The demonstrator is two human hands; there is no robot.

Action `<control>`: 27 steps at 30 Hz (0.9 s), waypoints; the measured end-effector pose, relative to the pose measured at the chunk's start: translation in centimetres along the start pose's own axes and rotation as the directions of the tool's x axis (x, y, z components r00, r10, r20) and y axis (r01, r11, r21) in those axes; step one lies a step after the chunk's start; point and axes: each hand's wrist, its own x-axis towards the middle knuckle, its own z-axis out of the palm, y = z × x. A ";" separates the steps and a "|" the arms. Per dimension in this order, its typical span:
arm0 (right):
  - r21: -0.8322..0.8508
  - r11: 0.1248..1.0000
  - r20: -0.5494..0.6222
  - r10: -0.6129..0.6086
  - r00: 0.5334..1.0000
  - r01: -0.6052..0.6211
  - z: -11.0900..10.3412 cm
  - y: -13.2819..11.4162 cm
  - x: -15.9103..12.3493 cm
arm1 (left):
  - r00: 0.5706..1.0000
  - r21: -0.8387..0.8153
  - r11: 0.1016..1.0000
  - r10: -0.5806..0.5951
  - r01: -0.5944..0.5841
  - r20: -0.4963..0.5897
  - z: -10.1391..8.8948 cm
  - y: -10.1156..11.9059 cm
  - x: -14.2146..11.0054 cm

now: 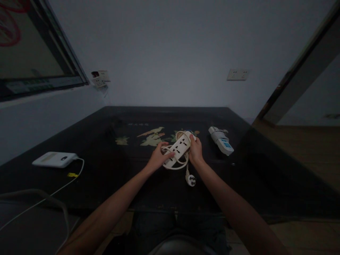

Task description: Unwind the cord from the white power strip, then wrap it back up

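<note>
A cream power strip (178, 148) lies tilted on the dark table (111, 170), its cord looped around it. My left hand (158, 159) grips the strip's near end, thumb on top. At the strip's far right side my right hand (196, 150) is closed on the strip and the cord coils. The cord's white plug (190, 180) hangs loose on the table just below the hands.
A second white strip with a blue label (222, 141) lies to the right. A white device (54, 159) with a white cable (66, 182) sits at the left. Wall sockets (238, 74) are behind. The table top bears a painted bird and flower design (151, 136).
</note>
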 end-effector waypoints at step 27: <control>0.092 0.992 -0.083 0.094 0.992 -0.087 -2.0 0.2 3.0 | 0.942 -0.343 0.887 -0.234 0.309 0.242 -2.1 0.7 0.5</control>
